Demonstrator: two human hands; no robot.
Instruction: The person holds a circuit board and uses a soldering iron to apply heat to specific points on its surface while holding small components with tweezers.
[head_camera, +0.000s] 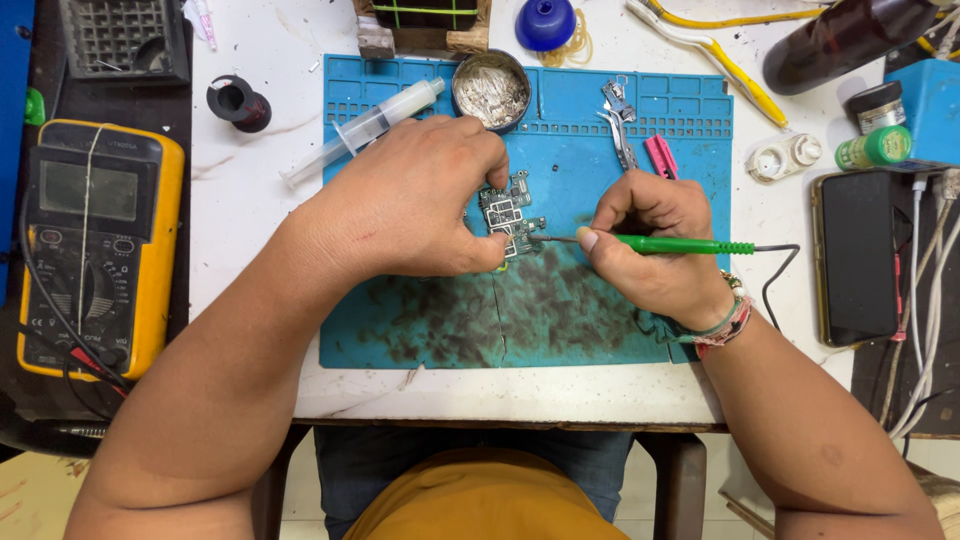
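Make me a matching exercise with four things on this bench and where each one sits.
1. circuit board
2. green-handled soldering iron
3. yellow multimeter
4. syringe

A. far left, off the blue mat
B. in the right hand
C. under the left hand's fingertips
D. across the mat's top left corner

Pairs: 1-C, 2-B, 3-A, 4-D

bright, even, sharp; edges perhaps warped
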